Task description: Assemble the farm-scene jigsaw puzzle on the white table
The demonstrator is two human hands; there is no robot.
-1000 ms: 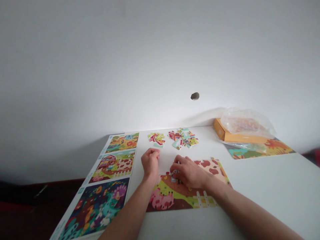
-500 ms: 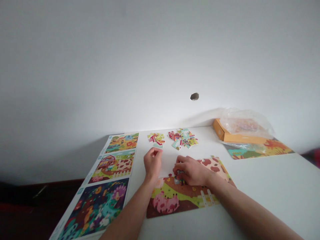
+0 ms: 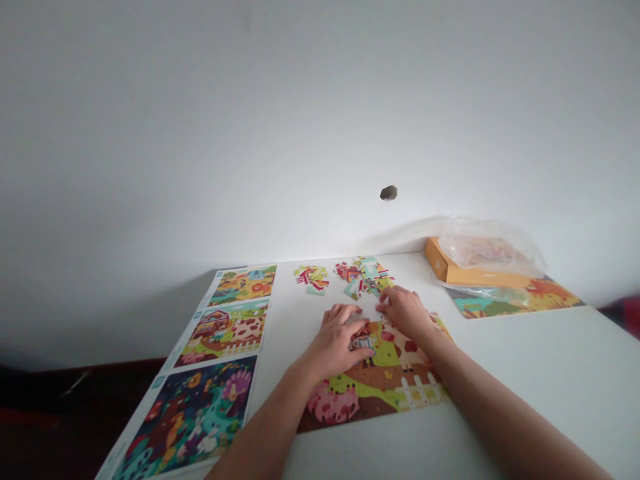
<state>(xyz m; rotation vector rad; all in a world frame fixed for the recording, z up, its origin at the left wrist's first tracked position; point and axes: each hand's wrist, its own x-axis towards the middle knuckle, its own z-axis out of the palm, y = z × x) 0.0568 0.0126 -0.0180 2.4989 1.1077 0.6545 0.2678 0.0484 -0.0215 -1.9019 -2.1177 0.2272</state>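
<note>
Centre of the worktop [image 3: 520,367]: a partly assembled jigsaw puzzle [image 3: 385,393], with the left hand [image 3: 337,347] and right hand [image 3: 405,313] on it. Behind the puzzle, upper centre: two heaps of loose pieces [image 3: 311,278] [image 3: 363,277], side by side. Left of the puzzle: a three-panel picture sheet [image 3: 225,360] along the worktop's edge. Upper right: a cardboard box [image 3: 475,270] under a plastic bag [image 3: 490,243], on a second picture sheet [image 3: 515,300].
</note>
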